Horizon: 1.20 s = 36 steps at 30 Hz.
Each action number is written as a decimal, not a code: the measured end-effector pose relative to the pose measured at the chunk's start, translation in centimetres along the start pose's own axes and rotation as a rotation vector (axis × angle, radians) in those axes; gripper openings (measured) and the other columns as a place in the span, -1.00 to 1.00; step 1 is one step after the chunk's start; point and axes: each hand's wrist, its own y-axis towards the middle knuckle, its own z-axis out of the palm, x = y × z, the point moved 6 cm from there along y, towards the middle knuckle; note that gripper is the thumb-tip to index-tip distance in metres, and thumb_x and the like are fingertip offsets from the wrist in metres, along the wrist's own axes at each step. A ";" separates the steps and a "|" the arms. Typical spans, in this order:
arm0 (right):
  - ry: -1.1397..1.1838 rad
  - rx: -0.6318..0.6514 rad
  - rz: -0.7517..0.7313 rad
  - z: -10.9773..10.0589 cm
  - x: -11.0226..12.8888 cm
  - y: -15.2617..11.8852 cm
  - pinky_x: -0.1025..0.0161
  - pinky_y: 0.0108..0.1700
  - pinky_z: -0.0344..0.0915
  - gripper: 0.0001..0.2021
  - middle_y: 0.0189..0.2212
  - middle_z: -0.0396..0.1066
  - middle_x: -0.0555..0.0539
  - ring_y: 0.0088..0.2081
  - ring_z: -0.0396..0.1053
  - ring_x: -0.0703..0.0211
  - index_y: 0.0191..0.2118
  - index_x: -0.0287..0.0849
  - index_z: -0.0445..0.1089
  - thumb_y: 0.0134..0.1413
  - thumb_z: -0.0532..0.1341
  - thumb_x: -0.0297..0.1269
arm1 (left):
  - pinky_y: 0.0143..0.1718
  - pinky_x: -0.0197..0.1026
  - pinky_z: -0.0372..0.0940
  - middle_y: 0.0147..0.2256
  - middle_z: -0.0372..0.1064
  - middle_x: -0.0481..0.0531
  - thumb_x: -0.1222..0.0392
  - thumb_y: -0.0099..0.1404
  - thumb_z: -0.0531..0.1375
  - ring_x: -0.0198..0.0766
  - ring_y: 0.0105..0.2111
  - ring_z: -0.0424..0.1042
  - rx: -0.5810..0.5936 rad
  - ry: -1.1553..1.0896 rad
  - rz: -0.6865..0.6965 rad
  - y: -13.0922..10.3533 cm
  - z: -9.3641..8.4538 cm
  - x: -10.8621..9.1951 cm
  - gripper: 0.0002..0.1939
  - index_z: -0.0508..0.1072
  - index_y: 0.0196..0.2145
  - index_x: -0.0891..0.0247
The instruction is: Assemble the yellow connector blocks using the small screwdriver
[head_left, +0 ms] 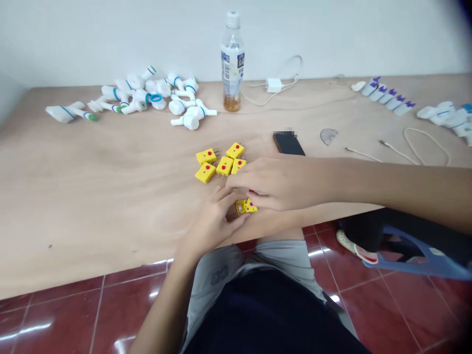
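Observation:
An opened yellow connector [243, 206] lies near the table's front edge, its inside partly showing. My left hand [212, 219] curves round its left side, thumb and fingers closed on it. From the right, my right hand [271, 182] reaches over it, with fingertips pinched at its upper right; a bit of red shows by them, and what they pinch is too small to tell. Just beyond my hands several yellow connectors [224, 166] with red dots and metal pins sit in a cluster, one partly covered by my right hand.
A drink bottle [232, 69] stands at the back. White parts [140, 93] are heaped back left. Behind my right forearm are a phone [288, 143], a grey half-round piece [328, 136] and white cables [424, 132]. Purple-topped pieces [387, 96] lie back right; a person's foot [356, 247] is below.

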 end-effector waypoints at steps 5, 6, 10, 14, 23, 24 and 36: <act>0.272 -0.197 0.105 0.8 -2.7 -2.0 0.21 -0.23 0.23 -0.75 -0.20 0.58 -0.03 -0.32 0.37 0.21 0.10 -0.18 0.58 0.41 0.24 -0.43 | 0.41 0.37 0.45 0.24 0.59 0.18 0.26 0.50 0.40 0.19 0.35 0.51 -0.006 -0.041 0.007 0.0 0.0 0.1 -0.62 0.58 0.22 0.08; 0.349 -0.273 0.125 1.1 -3.4 -2.6 0.23 -0.26 0.22 -0.73 -0.23 0.56 0.01 -0.35 0.35 0.23 0.13 -0.16 0.58 0.41 0.26 -0.40 | 0.41 0.38 0.46 0.23 0.59 0.19 0.27 0.49 0.40 0.19 0.34 0.52 -0.010 -0.046 0.009 0.0 0.0 0.1 -0.61 0.58 0.22 0.08; 0.582 -0.546 0.259 3.4 -6.3 -5.3 0.25 -0.23 0.33 -0.76 -0.27 0.54 0.02 -0.31 0.44 0.20 0.10 -0.13 0.61 0.40 0.34 -0.29 | 0.39 0.36 0.47 0.19 0.61 0.19 0.24 0.51 0.40 0.17 0.30 0.54 -0.014 -0.059 0.010 0.0 -0.1 0.1 -0.68 0.60 0.17 0.08; 0.578 -0.616 0.304 4.8 -6.2 -7.0 0.21 -0.15 0.44 -0.76 -0.17 0.61 -0.04 -0.19 0.55 0.12 0.11 -0.07 0.63 0.40 0.36 -0.27 | 0.40 0.34 0.45 0.19 0.62 0.16 0.22 0.56 0.37 0.14 0.30 0.54 -0.015 -0.055 0.022 0.1 -0.2 -0.1 -0.72 0.60 0.17 0.08; 0.298 -0.464 0.226 3.9 -3.2 -6.1 0.24 -0.17 0.39 -0.64 -0.10 0.66 -0.07 -0.29 0.50 0.19 0.24 -0.10 0.55 0.38 0.32 -0.35 | 0.39 0.30 0.46 0.17 0.62 0.18 0.20 0.58 0.38 0.13 0.30 0.54 -0.014 -0.053 0.024 0.2 -0.2 -0.3 -0.74 0.60 0.17 0.10; 0.279 -0.447 0.224 3.8 -3.1 -6.0 0.24 -0.18 0.36 -0.63 -0.12 0.66 -0.05 -0.30 0.50 0.19 0.24 -0.10 0.55 0.38 0.31 -0.35 | 0.38 0.30 0.46 0.17 0.62 0.18 0.19 0.58 0.38 0.12 0.30 0.54 -0.011 -0.056 0.025 0.2 -0.2 -0.3 -0.74 0.60 0.17 0.10; -0.089 -0.022 -0.020 1.2 1.6 -2.2 0.15 -0.20 0.17 -0.70 -0.08 0.65 -0.12 -0.20 0.46 0.07 0.03 -0.16 0.59 0.41 0.20 -0.62 | 0.27 0.26 0.56 0.15 0.61 0.17 0.11 0.60 0.35 0.14 0.24 0.58 -0.051 -0.013 -0.047 0.1 -0.2 -0.1 -0.77 0.60 0.15 0.11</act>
